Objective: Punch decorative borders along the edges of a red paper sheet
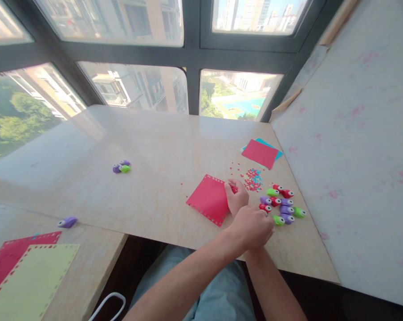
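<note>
Red paper square lies on the table, holes along its edges. The right hand pinches a red punch at its right edge, apparently mid-punch. The left hand is curled beside the loose punches; whether it holds anything cannot be told. Another hole would need aligning with the row.

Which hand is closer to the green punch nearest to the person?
Left. The left hand lies just left of the green punch; the right hand is farther away, at the red sheet's edge.
</note>
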Action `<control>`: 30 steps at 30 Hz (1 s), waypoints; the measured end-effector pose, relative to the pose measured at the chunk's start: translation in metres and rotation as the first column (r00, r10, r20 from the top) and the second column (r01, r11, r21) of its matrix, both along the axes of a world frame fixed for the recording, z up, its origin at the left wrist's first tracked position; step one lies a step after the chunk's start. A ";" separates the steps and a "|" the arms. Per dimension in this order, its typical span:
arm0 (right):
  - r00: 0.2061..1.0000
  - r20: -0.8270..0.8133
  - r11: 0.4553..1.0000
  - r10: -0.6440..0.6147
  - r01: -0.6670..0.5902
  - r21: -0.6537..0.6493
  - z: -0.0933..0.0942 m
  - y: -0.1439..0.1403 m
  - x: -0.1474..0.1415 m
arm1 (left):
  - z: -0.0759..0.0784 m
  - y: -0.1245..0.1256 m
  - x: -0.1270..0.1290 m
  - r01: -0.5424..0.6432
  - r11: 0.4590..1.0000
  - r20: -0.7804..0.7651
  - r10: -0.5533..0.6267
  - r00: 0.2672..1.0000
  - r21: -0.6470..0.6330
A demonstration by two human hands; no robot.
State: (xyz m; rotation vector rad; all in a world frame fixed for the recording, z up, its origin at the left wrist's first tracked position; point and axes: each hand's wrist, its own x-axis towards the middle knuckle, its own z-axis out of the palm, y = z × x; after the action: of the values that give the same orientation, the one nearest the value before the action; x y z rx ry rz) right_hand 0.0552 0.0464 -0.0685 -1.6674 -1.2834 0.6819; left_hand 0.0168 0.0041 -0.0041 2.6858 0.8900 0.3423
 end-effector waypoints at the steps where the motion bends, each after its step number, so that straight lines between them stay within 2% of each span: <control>1: 0.999 -0.026 0.999 -0.045 0.045 0.008 0.002 0.003 0.003 | 0.002 -0.003 -0.004 0.026 0.999 0.054 -0.028 0.998 0.036; 4: 0.980 -0.150 0.990 -0.131 0.136 0.026 0.010 0.012 0.008 | 0.007 -0.013 -0.025 0.039 0.992 0.212 -0.063 0.975 0.116; 6: 0.972 -0.218 0.994 -0.089 0.100 0.038 0.013 0.014 0.007 | 0.008 -0.016 -0.047 -0.026 0.992 0.312 -0.015 0.950 0.127; 9: 0.968 -0.252 0.998 0.006 0.011 0.068 0.012 0.011 0.003 | 0.004 -0.014 -0.092 -0.212 0.973 0.487 0.143 0.862 0.090; 12: 0.972 -0.225 0.997 0.067 -0.055 0.062 0.009 0.009 0.001 | -0.003 -0.003 -0.154 -0.425 0.905 0.606 0.339 0.720 -0.002; 13: 0.973 -0.220 0.996 0.078 -0.069 0.049 0.008 0.009 0.001 | -0.005 0.002 -0.176 -0.505 0.863 0.613 0.417 0.671 -0.034; 14: 0.974 -0.212 0.996 0.084 -0.077 0.040 0.007 0.010 0.001 | -0.008 0.008 -0.200 -0.613 0.786 0.624 0.515 0.587 -0.072; 15: 0.973 -0.214 0.996 0.091 -0.086 0.034 0.006 0.010 0.001 | -0.011 0.014 -0.224 -0.717 0.685 0.626 0.615 0.478 -0.126; 16: 0.971 -0.217 0.995 0.098 -0.094 0.029 0.005 0.010 0.001 | -0.015 0.020 -0.247 -0.807 0.554 0.632 0.705 0.323 -0.206; 17: 0.971 -0.216 0.995 0.101 -0.098 0.026 0.004 0.011 0.002 | -0.019 0.026 -0.269 -0.861 0.425 0.618 0.766 0.177 -0.280; 18: 0.971 -0.218 0.995 0.102 -0.100 0.021 0.003 0.011 0.002 | -0.024 0.032 -0.290 -0.892 0.320 0.600 0.797 0.071 -0.319; 19: 0.971 -0.216 0.995 0.098 -0.097 0.015 0.002 0.011 0.002 | -0.029 0.037 -0.310 -0.920 0.236 0.584 0.812 0.009 -0.314; 21: 0.976 -0.201 0.996 0.088 -0.088 0.009 0.002 0.010 0.001 | -0.040 0.046 -0.342 -0.955 0.121 0.521 0.853 -0.040 -0.271; 23: 0.981 -0.175 0.996 0.086 -0.086 0.009 0.003 0.009 0.001 | -0.049 0.051 -0.364 -0.976 0.031 0.427 0.902 -0.066 -0.216; 25: 0.986 -0.145 0.996 0.087 -0.087 0.008 0.005 0.008 0.000 | -0.055 0.055 -0.376 -0.989 -0.025 0.346 0.935 -0.074 -0.145; 30: 0.989 -0.122 0.996 0.085 -0.086 -0.008 0.005 0.007 0.000 | -0.057 0.065 -0.380 -0.999 -0.036 0.191 0.981 -0.040 -0.023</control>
State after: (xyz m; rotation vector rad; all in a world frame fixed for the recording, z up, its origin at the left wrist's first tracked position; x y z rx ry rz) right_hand 0.0557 0.0531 -0.0635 -1.5633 -1.2709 0.8320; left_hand -0.3634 0.0693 -0.0615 1.3421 2.7469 0.8743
